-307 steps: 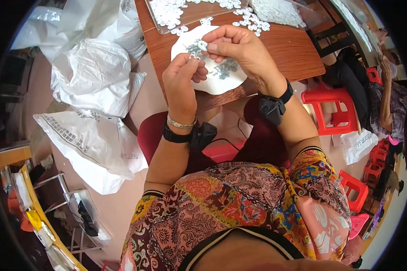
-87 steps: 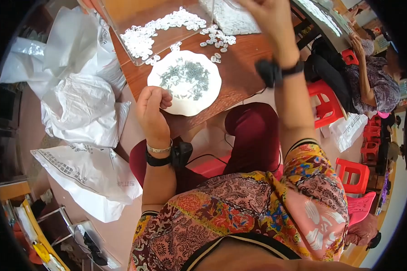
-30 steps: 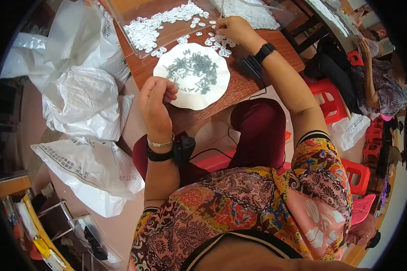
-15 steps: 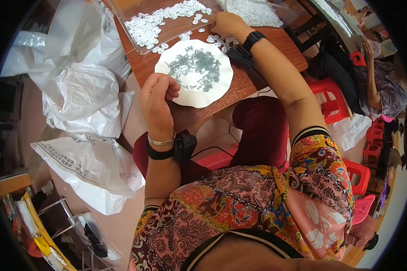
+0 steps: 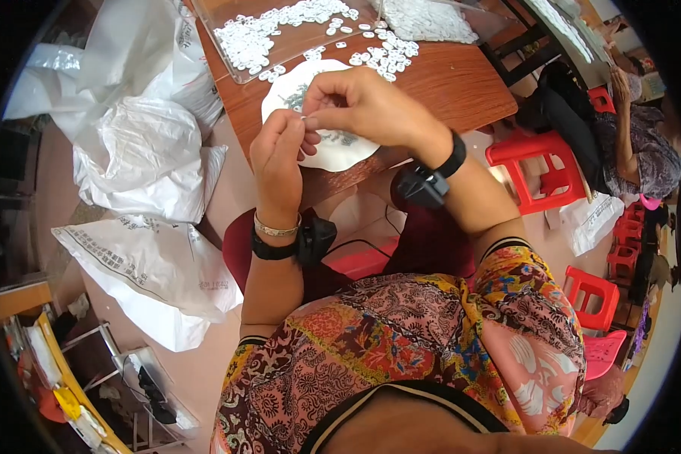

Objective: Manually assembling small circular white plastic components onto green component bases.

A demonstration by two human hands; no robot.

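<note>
Over a white scalloped plate (image 5: 346, 157) my two hands meet fingertip to fingertip. My left hand (image 5: 276, 155) is closed in a pinch, and a small white piece (image 5: 304, 118) shows at the fingertips. Thumb and forefinger of my right hand (image 5: 382, 107) pinch at the same spot from the right. Small grey pin-like parts (image 5: 295, 98) lie on the plate, partly covered by my hands. Loose white oval pieces with holes (image 5: 392, 54) are scattered on the table beyond the plate, and more white pieces (image 5: 250, 45) are heaped in a clear tray.
The wooden table (image 5: 461, 87) has its near edge just beyond my knees. A clear bag of white pieces (image 5: 424, 21) lies at the back. White sacks (image 5: 144, 151) stand on the left, red stools (image 5: 533, 170) on the right. Another person (image 5: 643, 144) sits farther right.
My right hand has come back from the white pieces at the far side of the table to my left hand above the plate. The left hand has shifted slightly.
</note>
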